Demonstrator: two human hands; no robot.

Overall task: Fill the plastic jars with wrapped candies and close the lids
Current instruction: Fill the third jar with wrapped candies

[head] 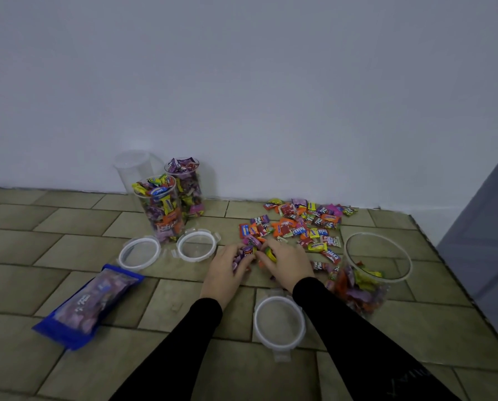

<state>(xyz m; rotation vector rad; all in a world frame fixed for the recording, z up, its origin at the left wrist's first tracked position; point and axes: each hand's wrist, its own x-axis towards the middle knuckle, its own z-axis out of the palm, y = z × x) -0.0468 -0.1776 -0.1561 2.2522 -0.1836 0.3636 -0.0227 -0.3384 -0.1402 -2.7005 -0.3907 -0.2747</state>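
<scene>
A loose pile of wrapped candies [305, 224] lies on the tiled surface at the centre right. At its near edge my left hand [226, 270] grips several purple-wrapped candies, and my right hand [288, 264] grips several more, one green and yellow. Just right of my right arm stands an open clear jar [369, 273], partly filled. Two full jars [162, 206] [187, 188] stand open at the back left, with an empty jar [133, 169] behind them. Three white-rimmed lids lie flat: two in front of the full jars [139, 253] [197, 244], one between my forearms [279, 321].
A blue candy bag [90, 305] lies on its side at the left. A white wall runs along the back of the tiled surface. The surface ends at a slanted edge [458, 287] on the right, with a grey door panel beyond it.
</scene>
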